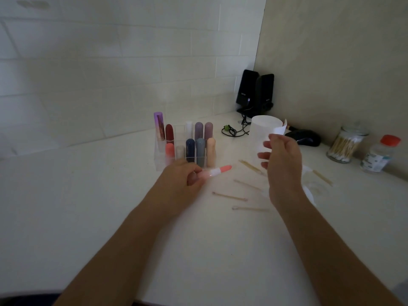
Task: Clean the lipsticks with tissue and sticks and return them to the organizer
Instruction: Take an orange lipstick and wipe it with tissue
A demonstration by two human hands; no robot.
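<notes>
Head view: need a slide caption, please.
Left hand holds a pink lipstick near the organizer; right hand at the tissue roll.

White counter, clear organizer, scattered sticks, tissue roll, speakers

— Can any writing be read here?
— No. The two black speakers bear small pale marks low on their fronts, too blurred to read.
— And the red-capped bottle?
— Its label shows print, none legible.
</notes>
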